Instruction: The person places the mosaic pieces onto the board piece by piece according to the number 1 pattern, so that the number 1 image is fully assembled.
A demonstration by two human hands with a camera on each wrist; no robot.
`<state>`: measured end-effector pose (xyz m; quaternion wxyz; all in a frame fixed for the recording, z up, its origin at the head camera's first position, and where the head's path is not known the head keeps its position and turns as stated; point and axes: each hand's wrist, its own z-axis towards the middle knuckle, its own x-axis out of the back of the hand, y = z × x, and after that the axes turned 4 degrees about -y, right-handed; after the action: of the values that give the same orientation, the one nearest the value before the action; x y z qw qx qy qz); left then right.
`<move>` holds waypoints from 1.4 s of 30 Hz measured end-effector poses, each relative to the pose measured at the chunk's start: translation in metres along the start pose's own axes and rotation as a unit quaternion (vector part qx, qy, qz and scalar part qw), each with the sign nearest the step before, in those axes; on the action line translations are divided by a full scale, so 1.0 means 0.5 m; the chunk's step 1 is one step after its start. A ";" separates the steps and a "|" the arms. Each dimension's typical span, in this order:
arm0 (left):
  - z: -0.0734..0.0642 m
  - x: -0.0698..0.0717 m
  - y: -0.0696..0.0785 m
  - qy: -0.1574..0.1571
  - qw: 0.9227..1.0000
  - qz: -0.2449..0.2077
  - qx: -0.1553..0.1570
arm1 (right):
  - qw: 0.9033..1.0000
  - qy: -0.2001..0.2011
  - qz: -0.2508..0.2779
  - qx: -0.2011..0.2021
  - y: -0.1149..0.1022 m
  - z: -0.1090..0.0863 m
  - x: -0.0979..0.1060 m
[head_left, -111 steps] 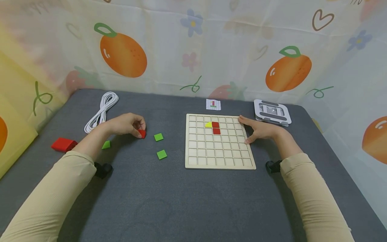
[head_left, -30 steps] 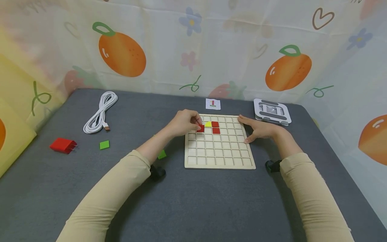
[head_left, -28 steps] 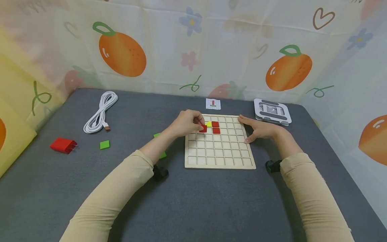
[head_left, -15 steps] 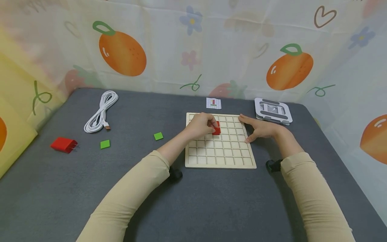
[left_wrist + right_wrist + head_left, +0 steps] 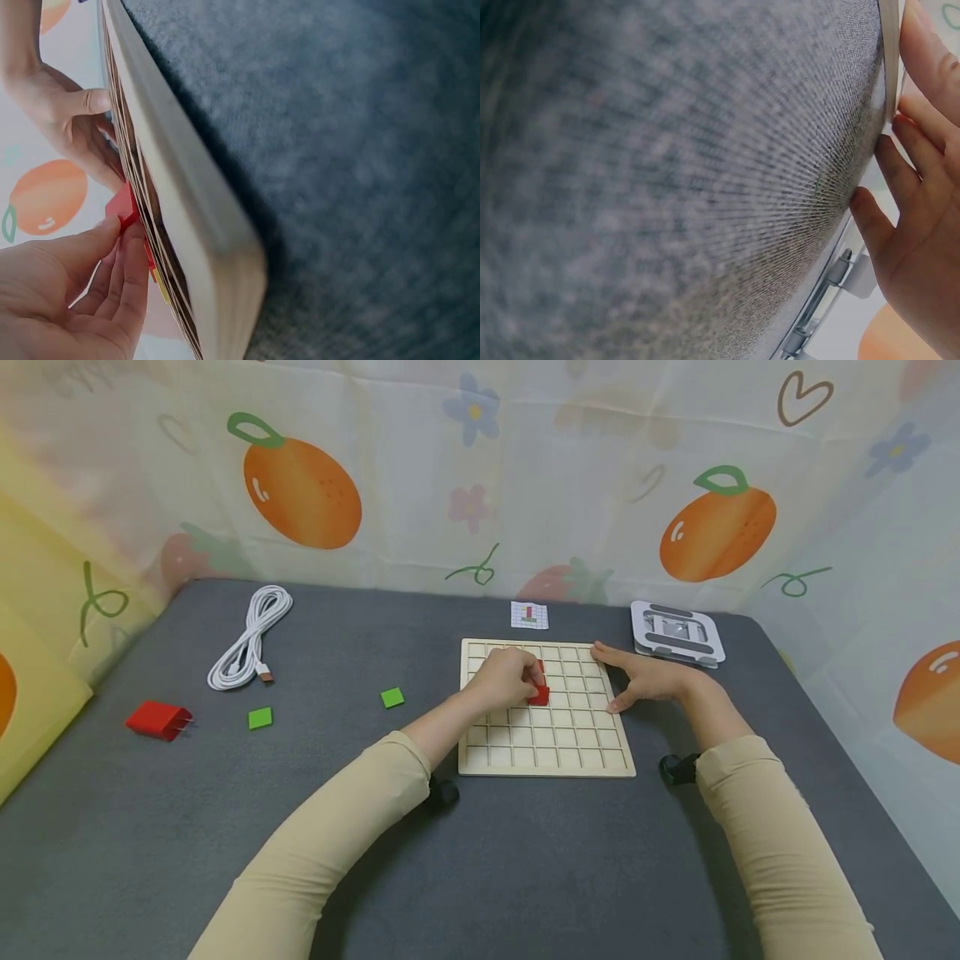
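My left hand (image 5: 504,678) pinches a red square tile (image 5: 538,696) between thumb and fingers, close over the wooden grid board (image 5: 547,762). In the left wrist view the red tile (image 5: 122,205) stands tilted at the board's surface, with the yellow piece (image 5: 160,286) and more red beyond the fingers. From the head view, the hand hides the yellow piece and most of the red tiles on the board. My right hand (image 5: 651,678) rests at the board's right edge, thumb and fingers spread along it; its fingers (image 5: 911,161) show at the edge in the right wrist view.
Two green tiles (image 5: 392,697) (image 5: 260,718) lie left of the board. Farther left are a red plug adapter (image 5: 158,720) and a coiled white cable (image 5: 251,639). Behind the board lie a small printed grid card (image 5: 529,615) and a white-grey folded stand (image 5: 678,633).
My left hand picked up the red tile from the table's left side and carried it right, over the board, then slightly toward the front. My right hand has stayed at the board's edge.
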<state>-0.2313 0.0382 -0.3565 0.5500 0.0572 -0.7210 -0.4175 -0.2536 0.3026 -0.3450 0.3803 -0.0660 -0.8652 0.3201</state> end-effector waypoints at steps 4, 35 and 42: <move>-0.003 -0.001 0.002 0.004 1.000 0.003 -0.005 | 1.000 0.001 -0.001 -0.002 -0.002 0.000 0.001; -0.010 -0.006 0.006 -0.014 0.997 0.076 0.000 | 1.000 -0.003 0.003 0.008 -0.003 -0.001 0.000; -0.010 -0.001 0.011 -0.019 0.996 0.084 -0.001 | 1.000 -0.001 0.000 0.005 -0.005 -0.006 0.001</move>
<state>-0.2251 0.0392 -0.3529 0.5698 -0.0118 -0.7330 -0.3715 -0.2516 0.3023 -0.3418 0.3792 -0.0641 -0.8642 0.3245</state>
